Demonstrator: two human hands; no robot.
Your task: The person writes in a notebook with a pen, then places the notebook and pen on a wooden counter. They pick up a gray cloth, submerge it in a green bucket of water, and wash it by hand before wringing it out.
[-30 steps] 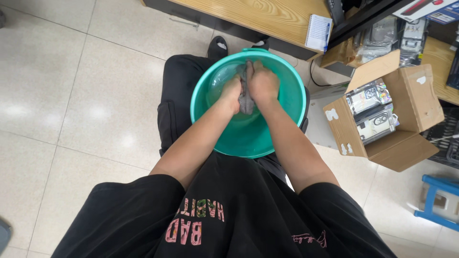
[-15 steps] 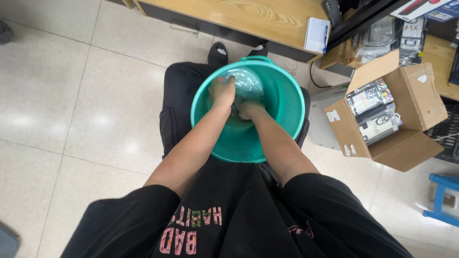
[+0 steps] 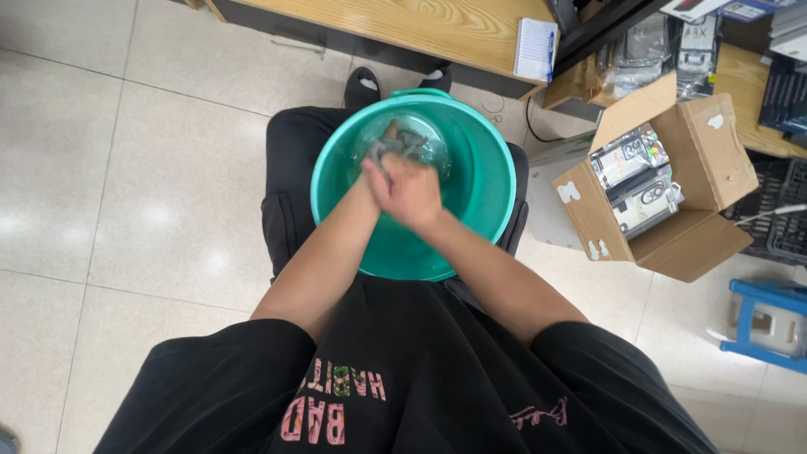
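Your hands are pressed together over the green basin (image 3: 487, 181) on your lap; your right hand (image 3: 414, 192) lies on top, your left hand (image 3: 371, 187) tucked largely beneath it, both clamped on a grey cloth (image 3: 402, 143) that trails from your fingers into the water at the basin's far side; beyond the basin runs a wooden table (image 3: 420, 25), a white notepad (image 3: 535, 49) at its edge; right of the basin sits an open cardboard box (image 3: 714, 168) of packaged goods; further right, a blue stool (image 3: 769, 324).

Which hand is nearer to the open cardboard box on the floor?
Right. The right hand is in the round teal plastic basin, on the open cardboard box side; the left hand lies behind it, farther away.
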